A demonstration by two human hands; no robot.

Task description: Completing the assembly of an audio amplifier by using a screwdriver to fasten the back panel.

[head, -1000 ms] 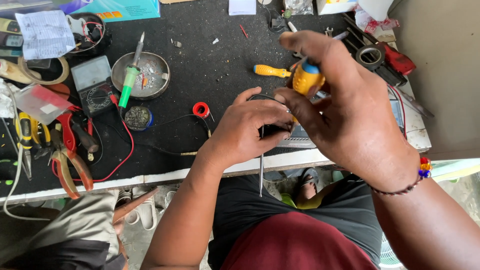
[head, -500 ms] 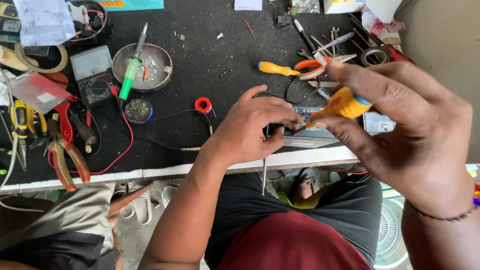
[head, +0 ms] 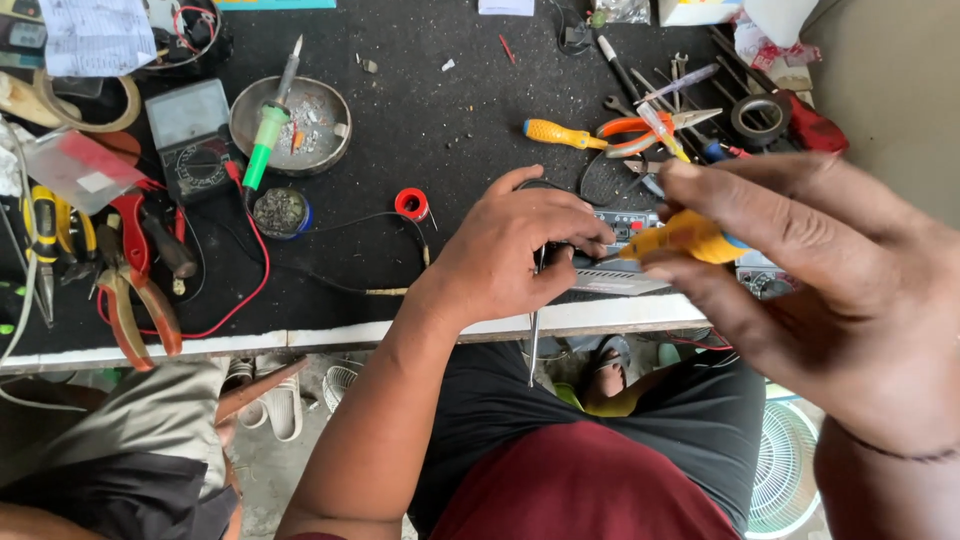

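My left hand rests over a small grey electronic device at the front edge of the black workbench, gripping it; a thin metal rod hangs down below the hand. My right hand, close to the camera and blurred, holds a yellow-handled screwdriver with its tip pointing left toward the device.
A second yellow screwdriver and orange pliers lie behind the device. A metal dish holds a green soldering iron. A multimeter, red solder spool, tape roll and pliers surround them. Another person's grey-clad leg is at lower left.
My right hand has swung the yellow screwdriver down and left, nearer the camera, bringing its tip to the device. My left hand has stayed on the device.
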